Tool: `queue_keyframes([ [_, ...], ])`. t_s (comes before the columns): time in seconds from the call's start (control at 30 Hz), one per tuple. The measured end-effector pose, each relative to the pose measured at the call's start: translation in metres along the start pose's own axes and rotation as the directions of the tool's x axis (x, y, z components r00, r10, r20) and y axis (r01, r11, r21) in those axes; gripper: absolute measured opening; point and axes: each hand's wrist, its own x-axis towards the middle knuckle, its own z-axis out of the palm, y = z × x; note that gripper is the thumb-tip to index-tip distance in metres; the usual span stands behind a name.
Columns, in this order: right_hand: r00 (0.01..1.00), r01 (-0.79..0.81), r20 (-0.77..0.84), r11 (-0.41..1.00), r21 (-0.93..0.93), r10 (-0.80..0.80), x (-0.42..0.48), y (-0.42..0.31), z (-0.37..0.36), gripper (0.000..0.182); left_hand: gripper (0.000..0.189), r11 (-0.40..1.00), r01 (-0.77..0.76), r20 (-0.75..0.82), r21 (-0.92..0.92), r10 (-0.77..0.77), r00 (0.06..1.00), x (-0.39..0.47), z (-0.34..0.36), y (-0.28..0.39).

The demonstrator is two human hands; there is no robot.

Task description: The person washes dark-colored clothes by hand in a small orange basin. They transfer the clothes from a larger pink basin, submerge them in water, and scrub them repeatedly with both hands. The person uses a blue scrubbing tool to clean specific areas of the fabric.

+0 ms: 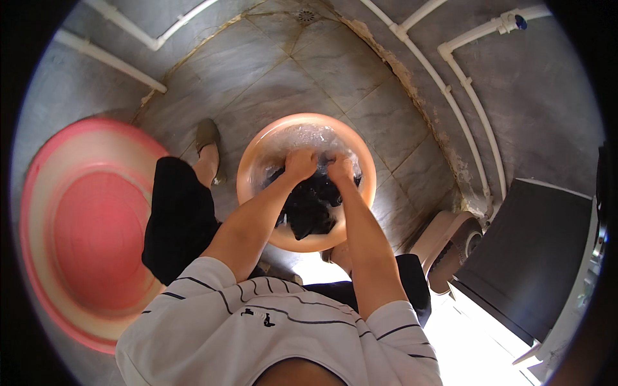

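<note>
An orange plastic basin [363, 140] stands on the floor between my feet, holding water with some foam. Dark wet cloth [309, 207], probably a garment, lies bunched in the water. My left hand [301, 163] is curled into a fist on the cloth, left of the basin's middle. Close beside it, my right hand [341, 167] also grips the cloth, fingers bent. A small gap separates the two hands. The fingertips of both are hidden by the knuckles and the water.
A large pink and white plastic tub [99, 241] leans at the left by my knee. White pipes [449, 91] run along the walls. A floor drain [306, 16] lies at the far end of the tiles. A dark-topped cabinet or appliance [526, 255] stands right, beside basins [449, 241].
</note>
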Motion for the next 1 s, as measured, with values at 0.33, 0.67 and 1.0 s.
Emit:
queue_keyframes([
  [0.33, 0.948, 0.029, 0.051, 0.245, 0.969, -0.314, -0.144, -0.051, -0.097, 0.034, 0.043, -0.462, 0.201, 0.338, -0.864, -0.237, 0.911, -0.023, -0.018, 0.024],
  [0.67, 0.948, -0.245, 0.208, -0.134, 0.960, -0.243, -0.106, -0.033, -0.008, 0.059, 0.033, 0.690, -0.274, -0.523, -0.670, -0.177, 0.834, -0.100, 0.003, 0.096],
  [1.0, 0.901, -0.338, 0.288, -0.110, 0.935, -0.323, -0.119, -0.035, -0.053, 0.062, 0.054, 0.802, -0.597, -0.450, 0.025, 0.542, 0.709, -0.123, -0.053, 0.073],
])
